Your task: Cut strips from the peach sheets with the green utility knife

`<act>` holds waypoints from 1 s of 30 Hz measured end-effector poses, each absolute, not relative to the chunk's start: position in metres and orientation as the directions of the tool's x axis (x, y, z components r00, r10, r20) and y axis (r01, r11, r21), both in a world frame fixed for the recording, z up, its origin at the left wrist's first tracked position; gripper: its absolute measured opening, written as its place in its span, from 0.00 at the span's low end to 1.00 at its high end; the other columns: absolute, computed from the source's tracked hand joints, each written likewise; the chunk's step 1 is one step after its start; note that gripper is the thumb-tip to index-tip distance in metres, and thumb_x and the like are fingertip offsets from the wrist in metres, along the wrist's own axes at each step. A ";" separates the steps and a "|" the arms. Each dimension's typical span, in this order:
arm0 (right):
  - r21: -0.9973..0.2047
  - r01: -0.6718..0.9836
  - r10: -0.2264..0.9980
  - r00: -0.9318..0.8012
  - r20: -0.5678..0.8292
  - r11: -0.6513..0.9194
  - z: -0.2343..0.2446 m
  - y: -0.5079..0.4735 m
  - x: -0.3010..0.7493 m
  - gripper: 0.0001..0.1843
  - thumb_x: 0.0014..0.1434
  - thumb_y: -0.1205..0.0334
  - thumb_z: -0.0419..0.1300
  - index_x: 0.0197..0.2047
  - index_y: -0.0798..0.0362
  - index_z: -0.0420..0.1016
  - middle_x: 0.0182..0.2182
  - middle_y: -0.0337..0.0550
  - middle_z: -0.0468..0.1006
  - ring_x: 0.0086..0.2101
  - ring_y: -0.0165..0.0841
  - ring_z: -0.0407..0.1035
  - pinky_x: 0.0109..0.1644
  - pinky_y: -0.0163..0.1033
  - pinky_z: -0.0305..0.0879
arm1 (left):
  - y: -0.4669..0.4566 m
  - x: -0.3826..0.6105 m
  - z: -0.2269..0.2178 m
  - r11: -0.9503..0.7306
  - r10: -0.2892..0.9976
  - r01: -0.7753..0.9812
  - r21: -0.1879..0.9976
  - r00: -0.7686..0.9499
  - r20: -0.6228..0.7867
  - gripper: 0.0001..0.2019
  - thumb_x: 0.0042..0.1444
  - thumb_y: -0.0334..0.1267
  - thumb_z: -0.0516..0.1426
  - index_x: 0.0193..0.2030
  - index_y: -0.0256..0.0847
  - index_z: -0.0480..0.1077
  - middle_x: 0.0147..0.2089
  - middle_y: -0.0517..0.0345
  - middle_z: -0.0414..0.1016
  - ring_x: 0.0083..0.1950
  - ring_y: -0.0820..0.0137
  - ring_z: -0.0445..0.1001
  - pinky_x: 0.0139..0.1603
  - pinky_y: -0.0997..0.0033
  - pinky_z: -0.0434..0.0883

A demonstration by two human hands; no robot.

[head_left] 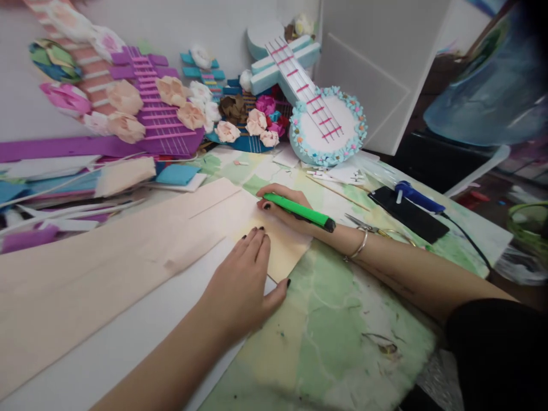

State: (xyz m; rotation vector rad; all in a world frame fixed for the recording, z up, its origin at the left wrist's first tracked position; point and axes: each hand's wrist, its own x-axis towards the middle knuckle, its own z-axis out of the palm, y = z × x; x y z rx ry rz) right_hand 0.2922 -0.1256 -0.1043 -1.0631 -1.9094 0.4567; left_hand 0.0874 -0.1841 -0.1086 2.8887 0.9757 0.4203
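Observation:
My right hand (289, 206) is closed around a bright green utility knife (299, 209) with a black end; its tip is hidden by my fingers. That hand rests over a pale yellow sheet (287, 251). My left hand (240, 282) lies flat with its fingers stretched out, pressing on the yellow sheet and the white board (141, 325). To the left, a long peach-coloured sheet (107, 251) lies on top of the board, and its right end reaches near my right hand.
Decorated paper guitars, one purple (156, 108) and one light blue (327, 125), stand along the wall. Scissors (377, 229) lie beside my right wrist, near a blue glue gun (419, 197) on a black slab (406, 216). Coloured scraps (72, 182) are piled at the left.

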 end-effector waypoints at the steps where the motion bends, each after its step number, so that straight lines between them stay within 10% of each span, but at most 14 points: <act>1: -0.636 0.495 0.799 -0.255 0.544 0.591 -0.105 -0.125 0.293 0.15 0.65 0.53 0.55 0.50 0.52 0.71 0.43 0.45 0.78 0.42 0.34 0.73 0.48 0.38 0.67 | -0.184 0.087 -0.109 -0.797 0.603 0.587 0.141 0.760 0.242 0.35 0.60 0.50 0.48 0.65 0.21 0.58 0.68 0.30 0.59 0.69 0.49 0.58 0.67 0.50 0.62; 30: -0.583 0.449 0.729 -0.305 0.612 0.677 -0.110 -0.122 0.290 0.16 0.65 0.51 0.55 0.49 0.53 0.70 0.43 0.46 0.77 0.43 0.33 0.73 0.48 0.38 0.68 | -0.183 0.087 -0.104 -0.738 0.671 0.634 0.230 0.725 0.154 0.44 0.56 0.61 0.52 0.69 0.27 0.53 0.73 0.35 0.48 0.74 0.47 0.41 0.71 0.43 0.49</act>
